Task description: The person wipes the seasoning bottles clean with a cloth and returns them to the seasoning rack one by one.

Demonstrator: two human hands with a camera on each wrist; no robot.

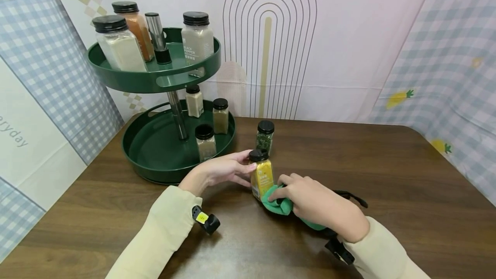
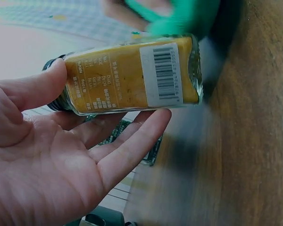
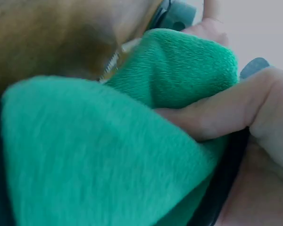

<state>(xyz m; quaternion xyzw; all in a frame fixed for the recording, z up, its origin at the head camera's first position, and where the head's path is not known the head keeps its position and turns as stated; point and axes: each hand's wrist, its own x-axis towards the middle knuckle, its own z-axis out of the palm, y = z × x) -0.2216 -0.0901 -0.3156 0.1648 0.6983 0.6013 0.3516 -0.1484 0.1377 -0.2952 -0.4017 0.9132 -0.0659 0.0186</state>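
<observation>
"What is nearest to you?"

"My right hand (image 1: 306, 195), pinching a bunched green cloth (image 1: 280, 207) that meets the lower side of a yellow jar (image 1: 262, 178). The jar has a black lid, screwed in place."

"And the other hand?"

"My left hand (image 1: 224, 169) grips the same jar near its neck, thumb on one side and fingers on the other. The jar sits in front of me, between my hands, tilted a little. I cannot tell whether its base touches the wooden tabletop (image 1: 387, 175)."

"How far along are you?"

"Partway, I would judge: this jar is being wiped, with the cloth against it. Whether its glass is clean, I cannot tell."

"What lies beyond it?"

"Just behind, a jar of green flakes (image 1: 265, 142) stands upright on the tabletop, lidded, in neither hand. Whether it has had its turn does not show."

"And farther off?"

"To the left is a dark green two-tier stand (image 1: 155, 170). Its lower tray carries three small jars (image 1: 206, 147); its upper tray carries three larger jars (image 1: 122, 51) and a silver-and-black cylinder (image 1: 156, 33). So seven items are on the stand and two jars off it. A patterned backdrop (image 1: 345, 46) hangs behind everything."
</observation>
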